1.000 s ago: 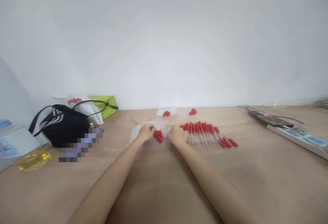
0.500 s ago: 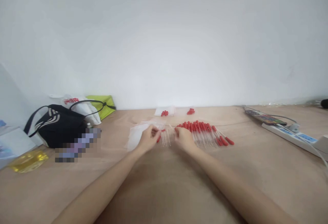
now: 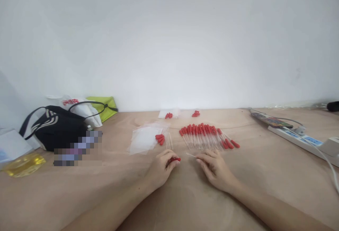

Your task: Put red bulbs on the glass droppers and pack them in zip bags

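On wood table, left hand pinches sm. red bulb, right hand pinches thin clear tube.

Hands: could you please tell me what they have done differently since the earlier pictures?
Both hands drew back toward the person from the small pile. The left hand now pinches a red bulb; the right hand holds a clear tube. The bags, the dropper row and the black bag lie as before.

My head camera looked forward and slightly down over the table to the far wall, my left hand and right hand close below.
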`<state>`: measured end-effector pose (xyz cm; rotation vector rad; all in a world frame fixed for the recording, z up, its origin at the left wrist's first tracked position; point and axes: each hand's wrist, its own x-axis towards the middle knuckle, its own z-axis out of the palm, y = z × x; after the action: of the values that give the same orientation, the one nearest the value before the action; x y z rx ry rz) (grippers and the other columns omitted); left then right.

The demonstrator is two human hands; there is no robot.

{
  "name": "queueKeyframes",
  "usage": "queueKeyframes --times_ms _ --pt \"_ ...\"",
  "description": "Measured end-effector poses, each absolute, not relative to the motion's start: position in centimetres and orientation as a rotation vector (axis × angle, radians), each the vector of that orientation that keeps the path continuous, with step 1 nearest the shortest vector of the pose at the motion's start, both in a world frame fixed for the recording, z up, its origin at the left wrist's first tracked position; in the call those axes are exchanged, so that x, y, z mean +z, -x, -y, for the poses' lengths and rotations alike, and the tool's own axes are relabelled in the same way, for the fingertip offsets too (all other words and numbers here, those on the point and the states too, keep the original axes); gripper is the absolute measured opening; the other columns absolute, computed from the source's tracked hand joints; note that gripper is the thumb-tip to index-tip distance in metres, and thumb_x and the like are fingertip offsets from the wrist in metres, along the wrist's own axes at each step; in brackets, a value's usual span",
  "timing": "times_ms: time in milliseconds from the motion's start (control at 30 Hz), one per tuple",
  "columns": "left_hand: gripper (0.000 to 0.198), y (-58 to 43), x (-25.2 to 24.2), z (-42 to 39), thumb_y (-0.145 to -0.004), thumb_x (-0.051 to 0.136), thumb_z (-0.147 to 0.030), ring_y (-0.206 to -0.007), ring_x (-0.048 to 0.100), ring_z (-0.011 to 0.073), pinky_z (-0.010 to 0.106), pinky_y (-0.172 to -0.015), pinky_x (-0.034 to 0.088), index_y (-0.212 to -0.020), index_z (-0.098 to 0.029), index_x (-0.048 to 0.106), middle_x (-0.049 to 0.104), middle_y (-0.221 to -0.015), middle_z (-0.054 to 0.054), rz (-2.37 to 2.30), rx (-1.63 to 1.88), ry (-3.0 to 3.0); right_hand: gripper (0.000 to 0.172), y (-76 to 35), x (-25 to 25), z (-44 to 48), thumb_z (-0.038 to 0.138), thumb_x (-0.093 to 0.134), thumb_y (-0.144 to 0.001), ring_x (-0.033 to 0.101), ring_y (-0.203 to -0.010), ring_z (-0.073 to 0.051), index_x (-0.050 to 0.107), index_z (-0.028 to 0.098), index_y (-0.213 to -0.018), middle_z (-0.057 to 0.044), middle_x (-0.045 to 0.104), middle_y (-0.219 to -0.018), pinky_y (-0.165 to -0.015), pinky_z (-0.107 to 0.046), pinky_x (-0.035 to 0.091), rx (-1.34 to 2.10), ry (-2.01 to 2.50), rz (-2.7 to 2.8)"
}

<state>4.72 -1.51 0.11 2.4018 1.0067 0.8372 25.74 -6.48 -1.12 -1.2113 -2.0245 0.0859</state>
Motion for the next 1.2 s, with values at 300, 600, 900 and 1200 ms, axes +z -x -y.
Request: queueKeyframes --times_ms 300,600,900,1200 --pt "0.01 -4.6 -0.2 2.0 -0.082 0.046 -0.022 -0.064 0.054 0.0119 0.021 -0.062 0.041 -0.081 -0.017 0.055 0.059 -0.071 -0.001 -0.967 0.796 -2.408 0.023 -25.0 -0.7 7.1 0.017 0.037 -0.084 0.05 -0.064 -0.011 0.059 0.021 -0.092 -0.002 0.059 -0.073 -0.067 -0.03 0.03 0.111 1.178 2.159" --pt "0.018 -4.5 0.3 2.1 -0.084 0.044 -0.022 -0.068 0.057 0.0128 0.021 -0.064 0.043 -0.085 -0.017 0.061 0.063 -0.076 0.002 -0.8 0.781 -2.443 0.024 -25.4 -0.6 6.8 0.019 0.037 -0.085 0.05 -0.062 -0.011 0.06 0.022 -0.089 -0.001 0.059 -0.071 -0.067 -0.029 0.027 0.138 1.173 2.229" --pt "0.022 -4.5 0.0 2.2 -0.085 0.041 -0.024 -0.067 0.057 0.0131 0.022 -0.063 0.043 -0.081 -0.018 0.062 0.063 -0.074 0.003 -0.709 0.715 -2.525 0.026 -25.5 -0.4 6.3 0.02 0.035 -0.085 0.043 -0.055 -0.01 0.061 0.021 -0.081 -0.001 0.058 -0.067 -0.063 -0.03 0.021 0.008 1.171 2.338" --pt "0.017 -4.4 -0.3 2.2 -0.084 0.042 -0.022 -0.065 0.053 0.0131 0.021 -0.06 0.041 -0.083 -0.015 0.058 0.058 -0.073 0.004 -0.667 0.682 -2.641 0.024 -24.5 -0.9 6.7 0.014 0.036 -0.081 0.04 -0.056 -0.01 0.054 0.017 -0.066 0.0 0.054 -0.064 -0.062 -0.028 0.021 -0.027 1.197 2.332"
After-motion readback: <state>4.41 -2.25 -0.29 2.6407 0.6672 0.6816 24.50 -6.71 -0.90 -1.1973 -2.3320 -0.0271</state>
